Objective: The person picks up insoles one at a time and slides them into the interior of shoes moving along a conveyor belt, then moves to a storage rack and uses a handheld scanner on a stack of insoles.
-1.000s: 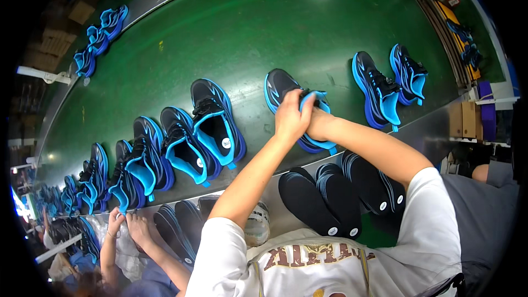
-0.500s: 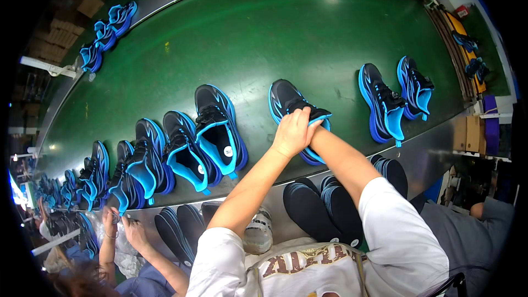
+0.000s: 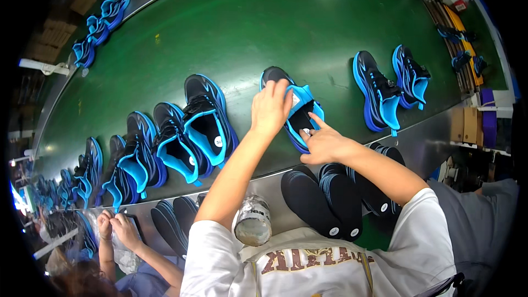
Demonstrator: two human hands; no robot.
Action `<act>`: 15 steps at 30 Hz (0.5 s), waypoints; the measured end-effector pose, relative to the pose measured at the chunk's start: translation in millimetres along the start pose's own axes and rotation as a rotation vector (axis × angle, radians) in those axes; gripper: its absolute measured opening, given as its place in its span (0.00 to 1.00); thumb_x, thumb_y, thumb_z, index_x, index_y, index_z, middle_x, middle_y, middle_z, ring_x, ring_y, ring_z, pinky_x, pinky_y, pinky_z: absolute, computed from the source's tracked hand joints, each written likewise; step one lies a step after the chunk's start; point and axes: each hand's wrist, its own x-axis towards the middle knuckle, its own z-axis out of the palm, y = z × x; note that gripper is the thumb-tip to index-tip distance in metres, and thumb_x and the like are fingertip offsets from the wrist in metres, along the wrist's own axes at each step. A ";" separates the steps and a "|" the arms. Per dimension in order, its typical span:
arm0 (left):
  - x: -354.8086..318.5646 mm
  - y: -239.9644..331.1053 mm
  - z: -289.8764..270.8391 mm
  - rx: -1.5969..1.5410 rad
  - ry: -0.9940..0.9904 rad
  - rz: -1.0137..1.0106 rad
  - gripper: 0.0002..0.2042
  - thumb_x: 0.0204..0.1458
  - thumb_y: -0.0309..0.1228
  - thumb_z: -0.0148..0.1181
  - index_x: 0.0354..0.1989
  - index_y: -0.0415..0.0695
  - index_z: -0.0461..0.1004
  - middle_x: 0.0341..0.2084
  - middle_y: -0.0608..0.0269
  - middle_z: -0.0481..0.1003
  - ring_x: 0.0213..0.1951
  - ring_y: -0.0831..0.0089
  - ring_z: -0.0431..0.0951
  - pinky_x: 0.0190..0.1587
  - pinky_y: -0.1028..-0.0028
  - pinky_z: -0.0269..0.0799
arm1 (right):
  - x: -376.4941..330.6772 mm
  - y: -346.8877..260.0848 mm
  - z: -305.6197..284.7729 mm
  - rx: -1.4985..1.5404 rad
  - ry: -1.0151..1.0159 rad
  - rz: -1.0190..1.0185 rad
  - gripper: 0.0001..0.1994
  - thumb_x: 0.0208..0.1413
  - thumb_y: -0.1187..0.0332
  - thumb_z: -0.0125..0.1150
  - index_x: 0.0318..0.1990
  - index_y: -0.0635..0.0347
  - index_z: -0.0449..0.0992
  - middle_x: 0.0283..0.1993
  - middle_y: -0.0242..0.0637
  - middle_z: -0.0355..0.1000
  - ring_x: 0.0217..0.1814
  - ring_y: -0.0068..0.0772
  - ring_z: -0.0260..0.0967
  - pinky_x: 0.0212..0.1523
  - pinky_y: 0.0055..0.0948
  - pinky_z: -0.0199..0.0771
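A black and blue sneaker (image 3: 301, 120) lies on the green conveyor belt, toe away from me. My left hand (image 3: 270, 109) is closed on its tongue and pulls it up and back, so a pale label under it shows. Reaching in from the right, my right hand (image 3: 328, 142) has the index finger stretched into the shoe and the thumb by the round white sticker on the insole (image 3: 306, 131). Its other fingers are partly hidden.
Several matching sneakers (image 3: 206, 107) line the belt (image 3: 308, 27) on the left; two (image 3: 375, 91) stand on the right. Stacked black insoles (image 3: 300, 201) and a clear jar (image 3: 253, 223) sit along the metal edge near me. A co-worker's hands (image 3: 118, 230) are at lower left.
My hands, earlier together over the shoe's opening, have parted. The left now draws the tongue back and the right has moved to the heel opening. The view has shifted slightly.
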 end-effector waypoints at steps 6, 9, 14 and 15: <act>-7.7 9.3 -24.6 0.096 -0.320 0.200 0.13 0.39 0.36 0.62 0.26 0.43 0.65 0.25 0.60 0.63 0.24 0.64 0.68 0.26 0.70 0.63 | -55.8 -14.6 28.3 0.199 0.728 0.064 0.07 0.43 0.67 0.59 0.27 0.59 0.71 0.36 0.37 0.63 0.42 0.39 0.60 0.50 0.42 0.55; -27.7 26.2 -36.2 0.118 -0.285 0.208 0.12 0.39 0.34 0.62 0.26 0.43 0.65 0.23 0.61 0.63 0.22 0.65 0.67 0.24 0.70 0.61 | -74.3 -27.5 47.1 0.308 0.699 0.111 0.08 0.44 0.68 0.60 0.33 0.60 0.73 0.39 0.38 0.62 0.42 0.40 0.59 0.47 0.40 0.56; -48.5 29.9 -51.8 0.096 -0.209 0.265 0.07 0.41 0.26 0.56 0.31 0.45 0.71 0.24 0.65 0.65 0.24 0.71 0.66 0.26 0.73 0.60 | -81.6 -40.5 68.7 0.487 0.740 0.097 0.10 0.47 0.71 0.58 0.38 0.61 0.72 0.42 0.39 0.60 0.39 0.41 0.62 0.39 0.33 0.64; -44.2 26.5 -50.9 0.020 -0.209 0.226 0.06 0.41 0.24 0.55 0.30 0.44 0.72 0.27 0.63 0.67 0.24 0.69 0.67 0.27 0.71 0.61 | -76.1 -42.3 70.7 0.558 0.796 0.082 0.10 0.47 0.72 0.58 0.39 0.61 0.72 0.42 0.40 0.60 0.38 0.40 0.63 0.37 0.33 0.65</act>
